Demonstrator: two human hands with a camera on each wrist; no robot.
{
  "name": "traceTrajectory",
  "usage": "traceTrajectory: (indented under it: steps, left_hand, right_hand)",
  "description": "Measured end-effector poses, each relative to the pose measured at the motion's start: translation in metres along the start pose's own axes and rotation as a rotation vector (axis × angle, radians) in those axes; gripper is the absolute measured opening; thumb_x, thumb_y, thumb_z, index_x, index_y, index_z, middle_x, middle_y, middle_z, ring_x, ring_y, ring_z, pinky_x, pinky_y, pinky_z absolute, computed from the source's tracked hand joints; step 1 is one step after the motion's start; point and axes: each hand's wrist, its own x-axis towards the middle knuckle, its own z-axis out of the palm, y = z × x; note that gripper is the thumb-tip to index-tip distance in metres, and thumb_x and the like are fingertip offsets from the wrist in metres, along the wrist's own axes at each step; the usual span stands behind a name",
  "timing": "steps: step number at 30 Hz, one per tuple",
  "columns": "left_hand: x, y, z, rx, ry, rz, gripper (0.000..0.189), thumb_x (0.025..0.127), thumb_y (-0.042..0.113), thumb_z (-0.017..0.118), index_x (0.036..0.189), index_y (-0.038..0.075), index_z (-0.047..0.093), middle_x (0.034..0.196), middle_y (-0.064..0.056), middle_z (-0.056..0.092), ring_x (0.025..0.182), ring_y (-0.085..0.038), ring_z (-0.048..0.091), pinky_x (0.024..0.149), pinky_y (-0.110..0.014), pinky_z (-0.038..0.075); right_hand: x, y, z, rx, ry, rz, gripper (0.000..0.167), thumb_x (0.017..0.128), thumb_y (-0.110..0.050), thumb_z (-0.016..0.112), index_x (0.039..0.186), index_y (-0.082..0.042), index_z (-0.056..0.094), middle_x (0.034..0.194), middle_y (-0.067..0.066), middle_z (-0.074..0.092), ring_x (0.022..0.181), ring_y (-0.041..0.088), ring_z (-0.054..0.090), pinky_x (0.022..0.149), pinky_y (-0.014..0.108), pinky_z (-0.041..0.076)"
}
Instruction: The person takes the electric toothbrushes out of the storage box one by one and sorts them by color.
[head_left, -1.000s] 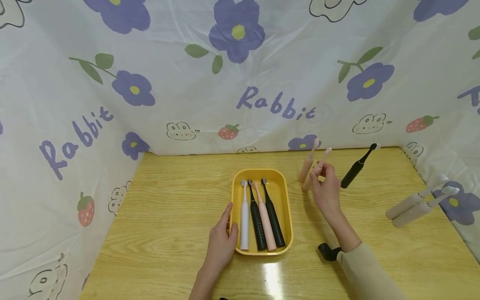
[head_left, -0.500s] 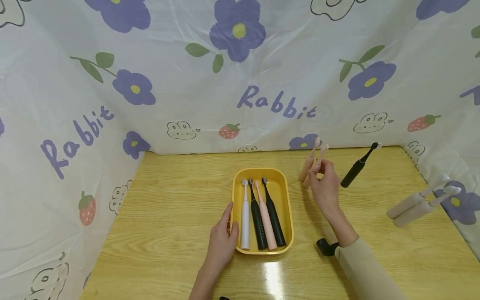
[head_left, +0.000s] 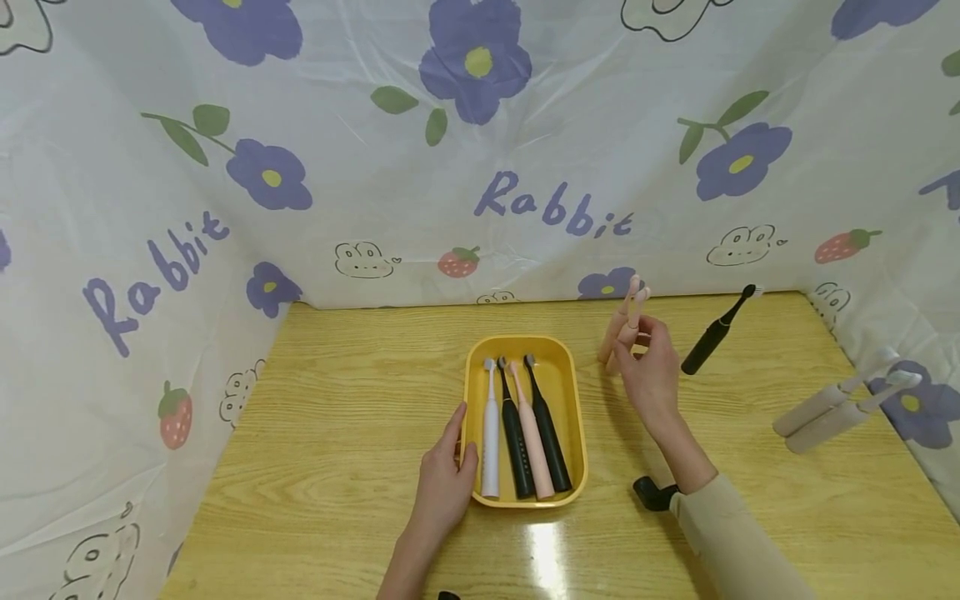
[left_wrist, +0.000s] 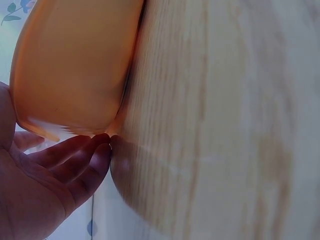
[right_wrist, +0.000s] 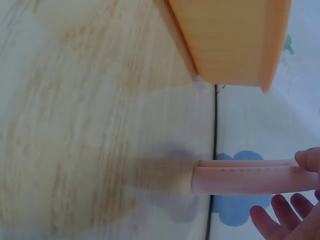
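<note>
A yellow tray (head_left: pixel 474 346) lies on the table with one white, two black and one pink electric toothbrush side by side in it. My left hand (head_left: pixel 444 483) holds its left side, thumb at the rim; in the left wrist view the fingers (left_wrist: pixel 82 172) touch the outer wall low down. Right of the tray, my right hand (head_left: pixel 651 375) pinches an upright pink electric toothbrush (right_wrist: pixel 240 181) by its upper handle. A second pink toothbrush (head_left: pixel 612 332) stands close beside it, mostly hidden behind it in the right wrist view.
A black electric toothbrush (head_left: pixel 707 347) stands farther right. Two pale toothbrushes (head_left: pixel 828 421) stand together near the table's right edge. A patterned cloth (head_left: pixel 360 167) hangs behind and at the sides. Something black (head_left: pixel 652 493) sits at my right wrist.
The pink toothbrush in my right hand has swung from a rightward tilt to more upright, its head moving left towards the other pink one. My left hand and the tray look unchanged.
</note>
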Motion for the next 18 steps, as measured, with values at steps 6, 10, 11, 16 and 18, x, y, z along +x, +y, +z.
traceTrajectory:
  steps: [6, 10, 11, 16, 18]
  left_hand:
    - [0.000, 0.000, 0.000, -0.003, -0.007, -0.006, 0.060, 0.101, 0.006, 0.058, 0.159, 0.011, 0.040, 0.130, -0.022, 0.065, 0.072, -0.014, 0.058, 0.059, -0.028, 0.051]
    - [0.000, -0.002, 0.000, -0.011, 0.004, 0.017, 0.060, 0.101, 0.004, 0.058, 0.158, 0.010, 0.040, 0.127, -0.025, 0.065, 0.075, -0.015, 0.061, 0.057, -0.027, 0.052]
    - [0.000, -0.002, 0.000, -0.016, 0.005, 0.021, 0.060, 0.101, 0.004, 0.058, 0.158, 0.010, 0.040, 0.127, -0.025, 0.065, 0.074, -0.015, 0.061, 0.057, -0.027, 0.052]
    - [0.000, -0.002, 0.000, -0.017, 0.005, 0.023, 0.060, 0.101, 0.005, 0.057, 0.158, 0.009, 0.040, 0.129, -0.025, 0.065, 0.076, -0.016, 0.061, 0.057, -0.027, 0.052]
    - [0.000, -0.002, 0.001, -0.015, 0.002, 0.017, 0.060, 0.101, 0.005, 0.057, 0.158, 0.010, 0.040, 0.131, -0.024, 0.064, 0.074, -0.016, 0.060, 0.056, -0.027, 0.051]
  right_hand:
    - [-0.001, -0.024, -0.012, 0.045, 0.140, -0.061, 0.055, 0.092, -0.006, 0.074, 0.139, 0.006, 0.049, 0.131, 0.025, 0.051, 0.108, 0.039, 0.058, 0.087, 0.050, 0.052]
    - [-0.005, -0.053, -0.022, 0.094, 0.228, -0.138, 0.057, 0.087, -0.004, 0.079, 0.135, 0.008, 0.050, 0.129, 0.023, 0.051, 0.109, 0.032, 0.057, 0.090, 0.036, 0.050]
    - [-0.006, -0.060, -0.023, 0.113, 0.240, -0.158, 0.057, 0.086, -0.004, 0.080, 0.134, 0.008, 0.051, 0.128, 0.022, 0.051, 0.110, 0.030, 0.057, 0.091, 0.032, 0.049]
    - [-0.020, -0.089, -0.022, 0.208, 0.203, -0.292, 0.052, 0.084, 0.004, 0.080, 0.127, 0.012, 0.052, 0.123, 0.024, 0.053, 0.108, 0.028, 0.057, 0.090, 0.023, 0.050]
    - [-0.025, -0.093, -0.015, 0.245, 0.145, -0.336, 0.052, 0.082, 0.007, 0.080, 0.126, 0.012, 0.053, 0.122, 0.025, 0.054, 0.106, 0.028, 0.058, 0.089, 0.023, 0.051]
